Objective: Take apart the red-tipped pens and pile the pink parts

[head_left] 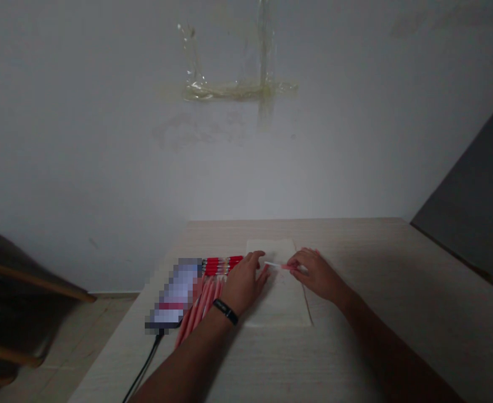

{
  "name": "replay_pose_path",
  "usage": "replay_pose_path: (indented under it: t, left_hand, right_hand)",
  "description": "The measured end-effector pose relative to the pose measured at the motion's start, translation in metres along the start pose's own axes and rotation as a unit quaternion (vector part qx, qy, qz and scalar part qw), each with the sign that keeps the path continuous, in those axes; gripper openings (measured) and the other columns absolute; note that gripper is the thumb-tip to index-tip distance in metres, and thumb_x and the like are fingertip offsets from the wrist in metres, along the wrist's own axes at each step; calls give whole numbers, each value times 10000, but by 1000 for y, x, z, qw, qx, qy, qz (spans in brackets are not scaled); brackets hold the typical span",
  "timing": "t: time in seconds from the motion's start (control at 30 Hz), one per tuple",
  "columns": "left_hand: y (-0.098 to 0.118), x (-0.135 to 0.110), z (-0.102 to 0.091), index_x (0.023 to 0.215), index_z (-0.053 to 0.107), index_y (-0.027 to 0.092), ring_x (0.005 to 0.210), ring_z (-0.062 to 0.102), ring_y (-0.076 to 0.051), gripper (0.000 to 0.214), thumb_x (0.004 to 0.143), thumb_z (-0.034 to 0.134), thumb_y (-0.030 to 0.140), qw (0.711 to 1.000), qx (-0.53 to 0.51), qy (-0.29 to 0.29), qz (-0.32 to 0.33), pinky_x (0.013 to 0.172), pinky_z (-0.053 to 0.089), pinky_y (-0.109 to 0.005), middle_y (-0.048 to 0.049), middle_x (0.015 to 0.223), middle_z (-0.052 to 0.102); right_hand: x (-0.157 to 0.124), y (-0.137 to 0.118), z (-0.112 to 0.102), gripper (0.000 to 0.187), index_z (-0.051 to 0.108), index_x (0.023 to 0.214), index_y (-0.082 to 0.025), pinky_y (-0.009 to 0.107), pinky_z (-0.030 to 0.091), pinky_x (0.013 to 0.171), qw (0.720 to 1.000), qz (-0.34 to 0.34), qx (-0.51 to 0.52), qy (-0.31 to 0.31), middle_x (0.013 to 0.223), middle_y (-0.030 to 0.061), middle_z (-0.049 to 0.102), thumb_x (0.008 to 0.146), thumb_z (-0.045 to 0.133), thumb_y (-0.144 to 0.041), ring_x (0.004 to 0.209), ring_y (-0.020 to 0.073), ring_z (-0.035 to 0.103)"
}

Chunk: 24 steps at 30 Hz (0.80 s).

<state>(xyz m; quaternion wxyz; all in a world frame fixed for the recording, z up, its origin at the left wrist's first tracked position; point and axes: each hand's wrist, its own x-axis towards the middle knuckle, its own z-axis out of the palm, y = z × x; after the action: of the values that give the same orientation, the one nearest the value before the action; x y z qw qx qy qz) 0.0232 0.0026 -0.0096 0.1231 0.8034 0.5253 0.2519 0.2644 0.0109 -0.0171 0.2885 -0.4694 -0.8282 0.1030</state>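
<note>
My right hand (314, 272) is closed in a pinch on the pink end of a slim white and pink pen piece (275, 265), whose white length points left. Facing it, my left hand (244, 281) has its thumb and fingers spread apart, with the white tip near the gap between them. I see no firm grip there. Both hands are over a pale sheet (278, 308) on the table. Left of my left hand lie several red pens (223, 263) in a row. Several long pink tubes, like pen barrels (198, 313), lie partly behind my left wrist.
A phone (177, 294), blurred out, lies at the table's left side with a black cable (143, 366) running off the front. The light wood table (356, 235) meets a white wall (334, 140). A dark chair (19, 302) stands at left.
</note>
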Motion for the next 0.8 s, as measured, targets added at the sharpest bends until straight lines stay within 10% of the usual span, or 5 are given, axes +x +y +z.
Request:
replay_pose_path:
  t: [0.3,0.8]
  left_hand:
    - [-4,1,9,1175,622,221,926,677,-208,407,1004,374,495,991,81,-76,-80,751,465,-284,-96,1067,713]
    - [-4,2,-4,1005,658,188,854,660,-182,159,906,535,205,994,64,-68,-64,691,431,-251,-89,1033,715]
  right_hand:
    - [1,2,1,70,664,926,-238,383,357,916,1000,8,-9,3,906,13,687,865,656,-205,907,207,598]
    - [4,11,-4,106,657,867,-197,322,405,759,999,14,-28,34,823,32,661,820,626,-107,823,205,568]
